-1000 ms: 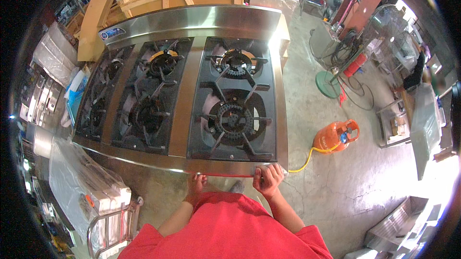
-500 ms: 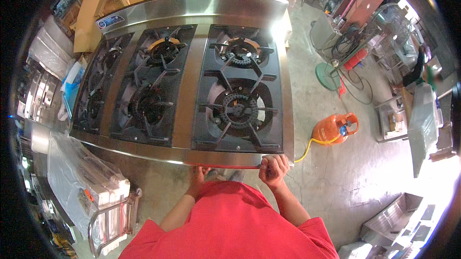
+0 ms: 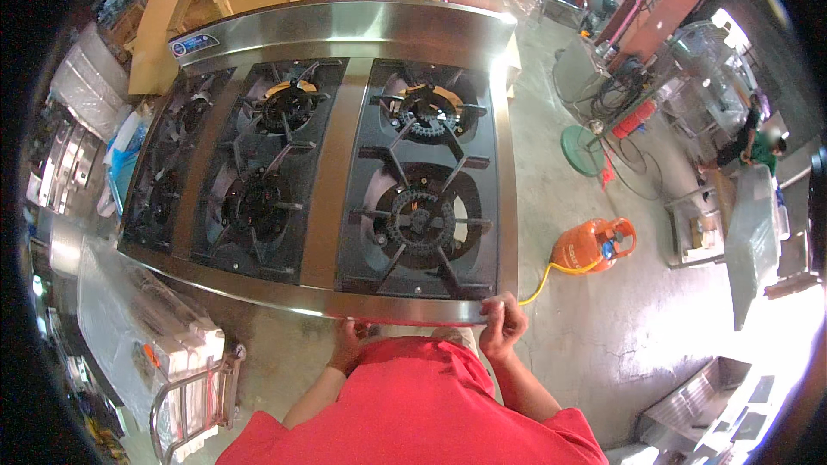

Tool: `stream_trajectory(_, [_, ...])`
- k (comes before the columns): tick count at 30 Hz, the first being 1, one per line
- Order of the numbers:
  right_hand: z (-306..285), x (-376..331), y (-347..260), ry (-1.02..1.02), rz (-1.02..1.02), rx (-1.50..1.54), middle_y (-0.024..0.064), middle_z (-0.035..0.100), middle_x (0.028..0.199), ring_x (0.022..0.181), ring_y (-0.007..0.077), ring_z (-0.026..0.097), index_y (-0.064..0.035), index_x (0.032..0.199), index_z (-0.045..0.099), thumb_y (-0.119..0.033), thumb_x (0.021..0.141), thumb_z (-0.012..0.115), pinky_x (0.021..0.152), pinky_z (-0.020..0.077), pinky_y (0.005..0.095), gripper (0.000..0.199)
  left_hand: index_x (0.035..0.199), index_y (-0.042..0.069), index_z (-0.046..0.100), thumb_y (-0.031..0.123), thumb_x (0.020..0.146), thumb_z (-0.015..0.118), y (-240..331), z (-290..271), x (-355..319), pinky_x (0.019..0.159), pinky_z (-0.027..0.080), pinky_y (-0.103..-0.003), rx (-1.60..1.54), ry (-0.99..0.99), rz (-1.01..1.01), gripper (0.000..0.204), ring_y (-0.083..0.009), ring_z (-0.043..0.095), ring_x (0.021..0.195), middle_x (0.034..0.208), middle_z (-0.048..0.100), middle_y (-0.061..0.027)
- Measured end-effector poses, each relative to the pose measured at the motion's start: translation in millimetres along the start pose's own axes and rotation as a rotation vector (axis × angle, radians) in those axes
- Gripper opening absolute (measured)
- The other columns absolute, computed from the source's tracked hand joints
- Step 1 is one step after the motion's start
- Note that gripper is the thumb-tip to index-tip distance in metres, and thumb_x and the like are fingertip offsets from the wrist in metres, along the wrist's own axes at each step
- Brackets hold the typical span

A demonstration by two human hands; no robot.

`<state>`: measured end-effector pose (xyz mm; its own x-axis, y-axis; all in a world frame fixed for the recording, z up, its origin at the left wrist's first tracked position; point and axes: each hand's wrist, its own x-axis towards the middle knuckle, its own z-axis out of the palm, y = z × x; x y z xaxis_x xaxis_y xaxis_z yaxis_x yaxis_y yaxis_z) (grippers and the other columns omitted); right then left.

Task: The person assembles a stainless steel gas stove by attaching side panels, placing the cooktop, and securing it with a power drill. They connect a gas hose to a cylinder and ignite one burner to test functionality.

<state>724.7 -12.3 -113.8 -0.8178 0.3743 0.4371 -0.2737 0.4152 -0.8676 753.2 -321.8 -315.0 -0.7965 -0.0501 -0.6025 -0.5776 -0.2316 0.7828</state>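
- Gas range, a steel unit with six burners, fills the middle of the head view; it stands directly before the person, its backsplash on the far side and its front edge nearest the body.
- Right hand, same view: at the front right corner, touching, fingers bent over the edge in a narrow hold on the range.
- Left hand: close up against the front edge, nearer its middle; its fingers are largely hidden under the lip, so I cannot tell whether they grip or merely rest.
- Beside the range, to the right, an orange gas cylinder lies near on the concrete floor, or seems to; a yellow hose runs from it toward the range's right corner, where its end is hidden.
- Step in hand, as I judge it: handling or steadying the range by its front edge; a next move, if the range is to shift, calls for even force from both hands, a sure hold on the left and slack kept in the hose.
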Motion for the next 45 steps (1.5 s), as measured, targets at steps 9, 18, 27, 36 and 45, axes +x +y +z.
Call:
stream_trajectory(9, [-22.0, 135.8, 84.2, -0.396, 0.150, 0.312, 0.0099, 0.061, 0.071, 0.064, 0.0178, 0.057, 0.0024, 0.083, 0.065, -0.014, 0.098, 0.057, 0.058, 0.0445, 0.0332, 0.024, 0.108, 0.008, 0.065, 0.033, 0.099, 0.048, -23.0, 41.5, -17.8, 0.078, 0.047, -0.034, 0.225, 0.755, 0.326, 0.032, -0.0183, 0.062, 0.093, 0.099, 0.066, -0.0073])
stream_trajectory(18, [-5.9, 155.9, 106.7, -0.539, -0.384, 0.206, 0.0092, 0.057, 0.068, 0.057, 0.0278, 0.054, -0.0069, 0.078, 0.064, -0.012, 0.082, 0.069, 0.051, 0.0428, 0.0387, 0.009, 0.114, 0.008, 0.062, 0.031, 0.098, 0.050, -105.9, 192.4, -53.4, 0.084, 0.046, -0.036, 0.197, 0.509, 0.102, 0.030, -0.0202, 0.060, 0.099, 0.106, 0.064, -0.0086])
stream_trajectory(27, [-3.2, 155.9, 113.3, -0.552, -0.440, 0.285, 0.0047, 0.054, 0.065, 0.053, 0.0216, 0.050, -0.0078, 0.073, 0.063, -0.011, 0.077, 0.072, 0.049, 0.0376, 0.0347, 0.010, 0.121, 0.008, 0.058, 0.028, 0.098, 0.052, -82.5, 159.7, -32.6, 0.090, 0.044, -0.038, -0.009, 0.707, 0.120, 0.031, -0.0221, 0.058, 0.106, 0.114, 0.061, -0.0099])
stream_trajectory(36, [-3.8, 160.1, 116.2, -0.579, -0.505, 0.330, 0.0039, 0.054, 0.065, 0.053, 0.0207, 0.049, -0.0094, 0.071, 0.062, -0.014, 0.076, 0.073, 0.049, 0.0382, 0.0342, 0.012, 0.127, 0.008, 0.055, 0.026, 0.097, 0.054, -109.5, 237.4, -12.5, 0.096, 0.042, -0.040, 0.084, 0.544, 0.070, 0.034, -0.0240, 0.055, 0.112, 0.121, 0.059, -0.0111])
stream_trajectory(45, [-1.6, 160.2, 117.9, -0.542, -0.508, 0.362, 0.0042, 0.055, 0.065, 0.053, 0.0212, 0.050, -0.0085, 0.072, 0.063, -0.011, 0.074, 0.072, 0.050, 0.0383, 0.0337, 0.009, 0.133, 0.009, 0.052, 0.024, 0.097, 0.056, -93.8, 154.5, -30.3, 0.103, 0.040, -0.041, -0.053, 0.723, 0.148, 0.040, -0.0259, 0.053, 0.119, 0.129, 0.057, -0.0124])
